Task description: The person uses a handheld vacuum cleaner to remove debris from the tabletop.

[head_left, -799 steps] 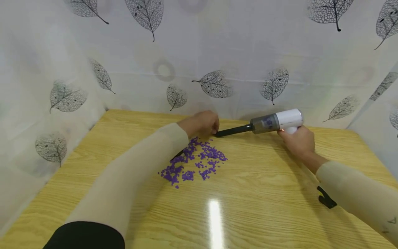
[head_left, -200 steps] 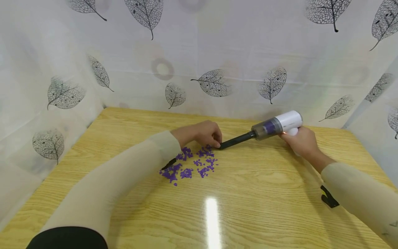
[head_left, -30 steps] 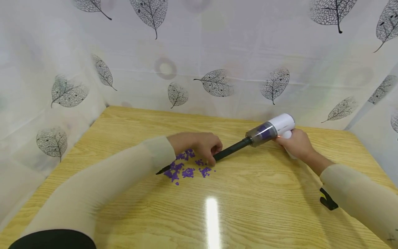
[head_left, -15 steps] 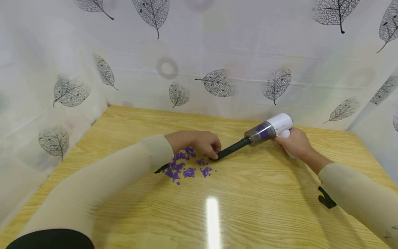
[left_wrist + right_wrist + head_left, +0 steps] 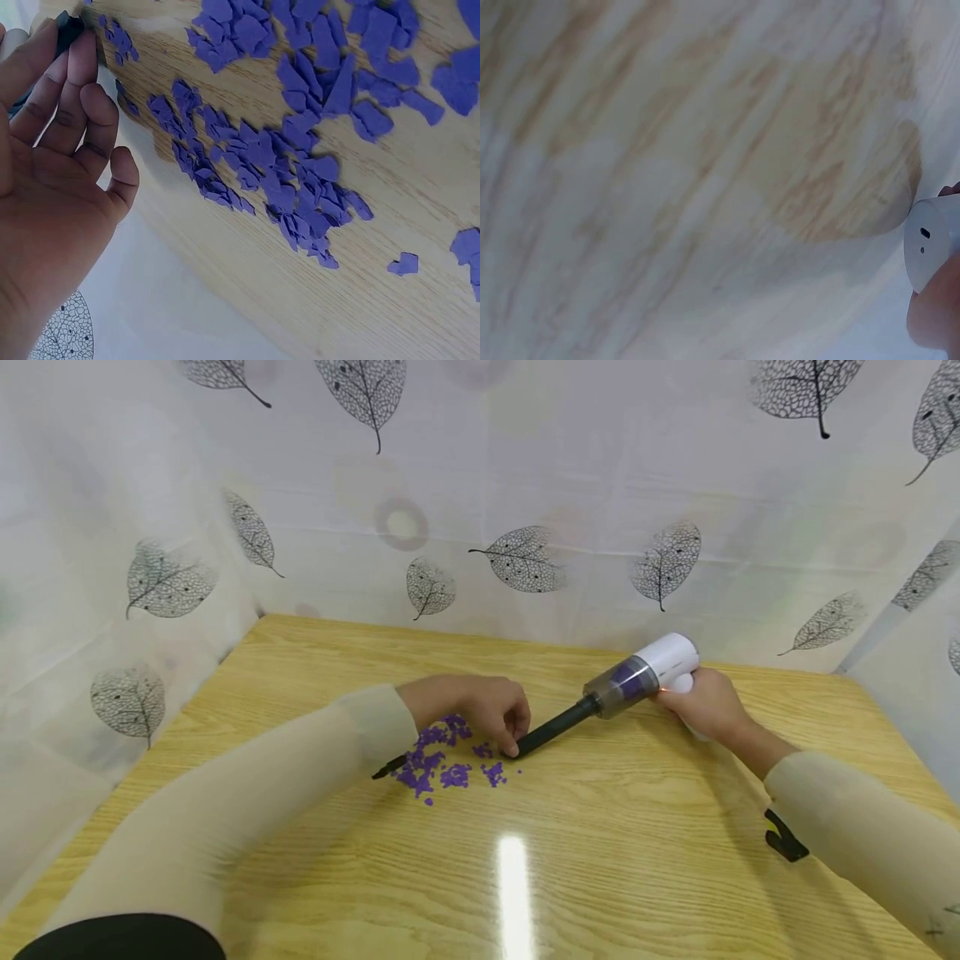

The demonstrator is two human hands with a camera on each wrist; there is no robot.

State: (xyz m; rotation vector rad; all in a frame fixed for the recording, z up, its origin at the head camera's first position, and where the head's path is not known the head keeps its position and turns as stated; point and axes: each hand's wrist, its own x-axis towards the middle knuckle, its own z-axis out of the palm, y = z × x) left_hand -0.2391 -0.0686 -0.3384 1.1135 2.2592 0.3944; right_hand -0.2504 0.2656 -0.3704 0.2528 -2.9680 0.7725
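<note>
A white handheld vacuum cleaner [image 5: 669,658] with a clear dust cup and a long black nozzle [image 5: 557,727] slants down to the left over the table. My right hand [image 5: 708,700] grips its handle; in the right wrist view only the base of the white handle [image 5: 928,244] and part of the hand show at the edge. Beside the scraps, my left hand [image 5: 495,708] pinches the nozzle near its tip, as the left wrist view also shows at the black end [image 5: 69,31]. Purple paper scraps [image 5: 454,776] lie left of the tip, partly behind the left forearm. More purple fills the dust cup [image 5: 622,687].
The wood-grain table [image 5: 637,860] meets a pale leaf-print curtain [image 5: 480,468] at the back and sides. A black strap end [image 5: 786,837] hangs under the right forearm, and another dark strap [image 5: 390,767] shows below the left wrist.
Over the earlier frames the purple patch has shrunk from its back and right side, and the dust cup holds more purple. Both hands have brought the nozzle tip nearer; just now it dips slightly lower.
</note>
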